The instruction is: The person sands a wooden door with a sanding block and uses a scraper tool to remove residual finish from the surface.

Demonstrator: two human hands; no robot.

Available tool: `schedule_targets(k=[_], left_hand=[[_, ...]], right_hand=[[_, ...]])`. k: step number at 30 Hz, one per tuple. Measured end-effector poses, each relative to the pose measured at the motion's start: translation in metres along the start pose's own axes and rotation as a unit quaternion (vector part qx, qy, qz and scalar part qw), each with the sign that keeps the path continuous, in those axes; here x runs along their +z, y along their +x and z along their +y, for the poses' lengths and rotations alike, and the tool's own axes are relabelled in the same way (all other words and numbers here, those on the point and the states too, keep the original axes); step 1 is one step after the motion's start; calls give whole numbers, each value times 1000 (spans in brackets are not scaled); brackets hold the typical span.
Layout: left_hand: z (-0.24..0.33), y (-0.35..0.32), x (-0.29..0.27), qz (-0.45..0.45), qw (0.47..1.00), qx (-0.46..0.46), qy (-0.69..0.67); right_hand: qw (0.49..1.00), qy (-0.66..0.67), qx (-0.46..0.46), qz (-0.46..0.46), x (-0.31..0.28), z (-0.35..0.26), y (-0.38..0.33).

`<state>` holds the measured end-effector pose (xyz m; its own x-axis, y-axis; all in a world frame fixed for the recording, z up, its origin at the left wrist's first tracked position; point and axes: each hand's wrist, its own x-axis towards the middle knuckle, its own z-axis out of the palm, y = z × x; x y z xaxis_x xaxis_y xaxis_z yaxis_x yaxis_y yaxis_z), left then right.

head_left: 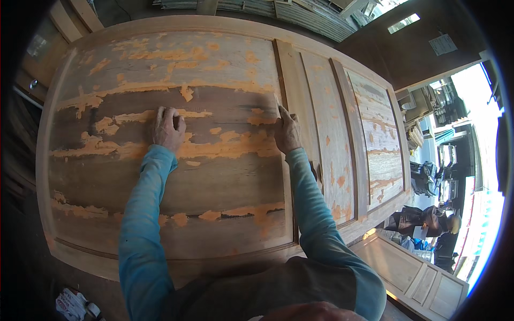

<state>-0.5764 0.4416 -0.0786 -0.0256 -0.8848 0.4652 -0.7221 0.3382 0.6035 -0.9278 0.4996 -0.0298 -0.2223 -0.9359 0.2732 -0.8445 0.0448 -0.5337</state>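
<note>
A large wooden panelled door (230,184) lies flat in front of me, with orange filler (225,147) smeared in patches and streaks over its wide left panel. My left hand (169,128) rests on that panel over a filler streak, its fingers curled in. What it holds, if anything, is hidden. My right hand (288,131) is bent at the panel's right edge, beside the raised moulding, fingers drawn together. I cannot make out whether something is in it; the area by its fingertips is blurred. A small brown piece (318,174) shows beside my right forearm.
A smaller panelled door (415,270) lies at the lower right. Stacked boards (310,21) are behind the far edge, and a brown door (412,45) stands at the far right. Another person (428,219) is at the right. A white bag (75,305) sits at the lower left.
</note>
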Motion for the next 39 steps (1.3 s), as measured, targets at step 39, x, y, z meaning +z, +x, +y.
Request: schedule_targets(k=[39], left_hand=[[15,5,-18,-60,992,-56,93]], right_hand=[[939,-309,-2,-150,72,47,241]])
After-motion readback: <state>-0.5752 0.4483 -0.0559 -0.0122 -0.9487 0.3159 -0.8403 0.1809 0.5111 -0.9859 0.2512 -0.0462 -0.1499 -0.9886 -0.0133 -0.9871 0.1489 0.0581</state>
